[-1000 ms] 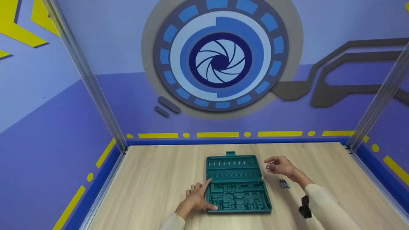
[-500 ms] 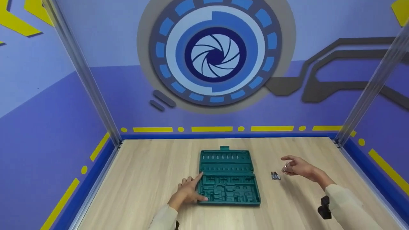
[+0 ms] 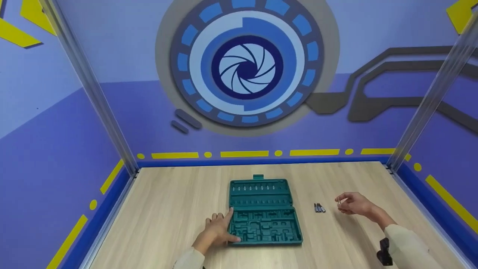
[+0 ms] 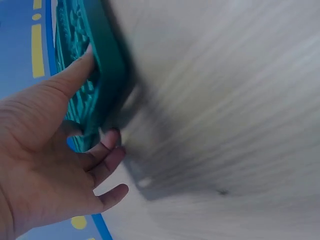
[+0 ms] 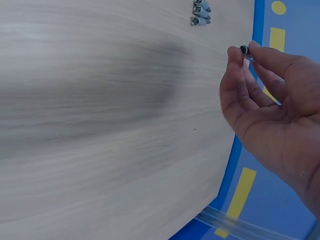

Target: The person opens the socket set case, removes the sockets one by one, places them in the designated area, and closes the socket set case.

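Observation:
An opened green tool case with moulded recesses lies flat on the wooden table. My left hand rests on its left side, thumb over the rim at the near corner and index finger along the edge by the hinge. In the left wrist view the other fingers hang loosely beside the case. Right of the case, my right hand is raised above the table. Its thumb and fingertips pinch a small silvery socket with a dark hollow end. Three bit sockets lie together between case and hand.
Small metal bits stand in a row in the case's far half, where the latch sticks out. Blue decorated walls and metal posts bound the wooden table at the back and sides.
The right hand has moved rightward, away from the case, with the socket between its fingers, now past the three bit sockets. The left hand stays on the case; the head view has shifted slightly.

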The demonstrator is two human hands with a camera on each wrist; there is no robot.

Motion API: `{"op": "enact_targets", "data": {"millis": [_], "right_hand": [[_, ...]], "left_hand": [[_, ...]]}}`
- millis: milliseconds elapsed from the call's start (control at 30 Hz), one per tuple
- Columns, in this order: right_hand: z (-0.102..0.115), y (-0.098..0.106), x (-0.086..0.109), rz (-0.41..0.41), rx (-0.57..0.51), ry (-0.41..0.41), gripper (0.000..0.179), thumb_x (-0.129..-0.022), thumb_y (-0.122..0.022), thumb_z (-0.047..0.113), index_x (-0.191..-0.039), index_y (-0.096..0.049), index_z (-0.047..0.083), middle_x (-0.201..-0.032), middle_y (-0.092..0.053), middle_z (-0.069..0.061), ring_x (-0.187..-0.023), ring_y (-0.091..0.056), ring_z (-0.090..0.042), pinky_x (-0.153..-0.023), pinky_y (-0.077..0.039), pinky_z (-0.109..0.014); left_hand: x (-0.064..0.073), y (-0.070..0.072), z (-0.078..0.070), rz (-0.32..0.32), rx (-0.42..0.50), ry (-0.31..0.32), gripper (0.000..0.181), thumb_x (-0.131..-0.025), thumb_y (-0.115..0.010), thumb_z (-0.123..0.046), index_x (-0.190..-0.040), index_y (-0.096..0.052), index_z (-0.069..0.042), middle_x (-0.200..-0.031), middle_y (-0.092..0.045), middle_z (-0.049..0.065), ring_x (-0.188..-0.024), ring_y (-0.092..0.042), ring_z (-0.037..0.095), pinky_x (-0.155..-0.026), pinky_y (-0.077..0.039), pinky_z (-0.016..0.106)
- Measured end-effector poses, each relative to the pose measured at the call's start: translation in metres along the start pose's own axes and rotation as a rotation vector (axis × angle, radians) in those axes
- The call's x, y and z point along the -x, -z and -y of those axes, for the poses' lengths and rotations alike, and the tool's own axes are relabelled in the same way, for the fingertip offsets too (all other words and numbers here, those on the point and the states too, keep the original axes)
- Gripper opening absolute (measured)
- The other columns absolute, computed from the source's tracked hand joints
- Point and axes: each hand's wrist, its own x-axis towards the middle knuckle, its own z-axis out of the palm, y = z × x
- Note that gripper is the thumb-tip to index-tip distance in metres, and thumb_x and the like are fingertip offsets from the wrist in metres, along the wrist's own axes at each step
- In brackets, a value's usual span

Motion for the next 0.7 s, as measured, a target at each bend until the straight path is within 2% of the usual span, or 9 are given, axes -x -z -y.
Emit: {"op": "enact_targets", "data": {"millis": [167, 333, 433, 533, 700], "right_hand": [[-0.003, -0.011, -0.007, -0.038, -0.003, -0.021, 0.03, -0.099, -0.056, -0.001, -0.123, -0.05, -0.018, -0.09, -0.071, -0.013, -0.081, -0.067, -0.015, -0.073, -0.057, -0.03], [-0.004, -0.023, -0.013, -0.112, 0.056, -0.033, 0.026, -0.096, -0.056, -0.007, -0.119, -0.054, -0.018, -0.089, -0.071, -0.019, -0.076, -0.066, -0.016, -0.068, -0.055, -0.031], [-0.007, -0.033, -0.016, -0.164, 0.084, -0.065, 0.024, -0.094, -0.056, -0.01, -0.117, -0.058, -0.018, -0.088, -0.07, -0.021, -0.074, -0.065, -0.017, -0.065, -0.054, -0.032], [-0.012, -0.041, -0.02, -0.192, 0.091, -0.095, 0.024, -0.095, -0.055, -0.01, -0.117, -0.059, -0.019, -0.09, -0.07, -0.023, -0.076, -0.065, -0.019, -0.066, -0.054, -0.032], [-0.014, -0.052, -0.027, -0.225, 0.067, -0.132, 0.023, -0.096, -0.057, -0.007, -0.116, -0.061, -0.018, -0.09, -0.071, -0.019, -0.077, -0.065, -0.019, -0.065, -0.053, -0.029]], "left_hand": [[-0.001, -0.001, -0.007, -0.011, -0.084, 0.038, 0.103, -0.078, -0.089, -0.037, -0.16, -0.032, -0.008, -0.136, -0.052, 0.024, -0.115, -0.042, 0.034, -0.108, -0.029, 0.057], [-0.007, -0.002, -0.019, -0.026, -0.214, 0.046, 0.105, -0.075, -0.091, -0.04, -0.157, -0.036, -0.004, -0.142, -0.053, 0.026, -0.131, -0.046, 0.04, -0.116, -0.026, 0.06], [-0.009, -0.003, -0.022, -0.027, -0.26, 0.058, 0.106, -0.073, -0.093, -0.04, -0.156, -0.038, -0.003, -0.14, -0.054, 0.025, -0.13, -0.047, 0.039, -0.116, -0.027, 0.061], [-0.009, -0.003, -0.021, -0.038, -0.253, 0.059, 0.105, -0.072, -0.093, -0.039, -0.155, -0.04, -0.003, -0.138, -0.056, 0.023, -0.125, -0.049, 0.037, -0.114, -0.031, 0.059], [-0.006, -0.003, -0.013, -0.095, -0.194, 0.015, 0.105, -0.069, -0.095, -0.038, -0.153, -0.044, -0.003, -0.135, -0.059, 0.021, -0.118, -0.051, 0.035, -0.109, -0.035, 0.059]]}}
